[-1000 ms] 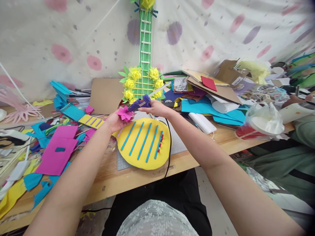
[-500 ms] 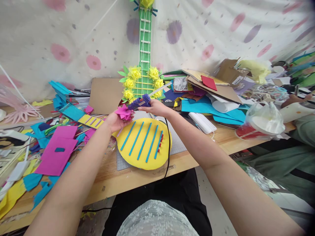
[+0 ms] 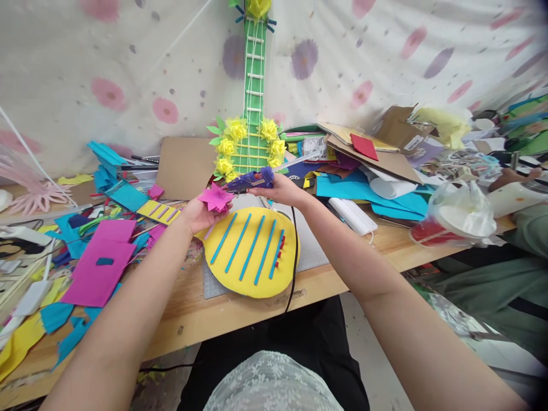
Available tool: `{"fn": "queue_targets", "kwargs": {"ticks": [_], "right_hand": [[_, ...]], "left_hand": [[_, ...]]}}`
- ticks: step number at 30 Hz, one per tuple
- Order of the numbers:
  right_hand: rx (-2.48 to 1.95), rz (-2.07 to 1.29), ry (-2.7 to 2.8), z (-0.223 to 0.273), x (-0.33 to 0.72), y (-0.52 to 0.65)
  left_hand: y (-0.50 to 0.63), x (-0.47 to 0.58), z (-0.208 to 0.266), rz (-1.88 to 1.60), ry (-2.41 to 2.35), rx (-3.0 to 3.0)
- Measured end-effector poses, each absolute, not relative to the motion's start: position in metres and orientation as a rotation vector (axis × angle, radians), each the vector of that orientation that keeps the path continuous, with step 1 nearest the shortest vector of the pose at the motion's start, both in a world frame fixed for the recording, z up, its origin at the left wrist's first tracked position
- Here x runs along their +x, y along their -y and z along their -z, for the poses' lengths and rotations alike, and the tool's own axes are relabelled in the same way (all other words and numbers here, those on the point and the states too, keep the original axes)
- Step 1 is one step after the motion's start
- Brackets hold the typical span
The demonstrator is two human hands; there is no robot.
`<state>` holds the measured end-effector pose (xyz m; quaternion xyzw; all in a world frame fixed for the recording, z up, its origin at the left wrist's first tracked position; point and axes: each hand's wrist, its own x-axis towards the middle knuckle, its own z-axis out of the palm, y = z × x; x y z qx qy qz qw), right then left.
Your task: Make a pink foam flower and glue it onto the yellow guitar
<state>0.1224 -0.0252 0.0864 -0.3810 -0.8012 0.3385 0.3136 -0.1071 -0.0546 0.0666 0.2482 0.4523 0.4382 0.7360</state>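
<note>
A magenta paper flower (image 3: 216, 198) rests in my left hand (image 3: 197, 216), its pointed petals facing up and my fingers closed round its underside. My right hand (image 3: 283, 190) grips a dark blue glue gun (image 3: 252, 180), with a glue stick jutting from its rear and its nozzle close to the flower's right edge. Whether the nozzle touches a petal I cannot tell. Below both hands lies a yellow guitar-shaped body (image 3: 257, 285) with slanting blue strips and small red pieces. Its blue and yellow neck (image 3: 128, 196) runs to the upper left, partly behind my left hand.
A green guitar (image 3: 254, 103) with yellow flowers leans against the patterned curtain. Magenta sheets (image 3: 100, 268) and blue scraps lie left; cardboard (image 3: 381, 154) and blue sheets are piled right. A bagged cup (image 3: 454, 217) stands near a person's arm. The glue gun's black cord (image 3: 294, 257) crosses the yellow body.
The magenta flower has turned in my left hand so its open face shows more. My right hand and the glue gun have shifted slightly right.
</note>
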Motion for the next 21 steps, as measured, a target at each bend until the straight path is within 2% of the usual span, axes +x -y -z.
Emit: {"fn": "queue_targets", "kwargs": {"ticks": [4,6,13,21], "right_hand": [[-1.037,-1.11,1.866,-0.071,0.153,0.026],[-1.149,-1.116,1.733,-0.059,0.172,0.026],[-1.832,-0.637,1.484,-0.014,0.222,0.026],[-2.071,-0.446,1.528,0.004,0.218,0.015]], "left_hand": [[0.056,-0.113,-0.067,-0.976,-0.986,0.522],[0.056,-0.117,-0.067,-0.982,-0.967,0.517],[0.051,-0.13,-0.064,-1.039,-0.93,0.512],[0.049,-0.143,-0.074,-1.109,-0.922,0.551]]}}
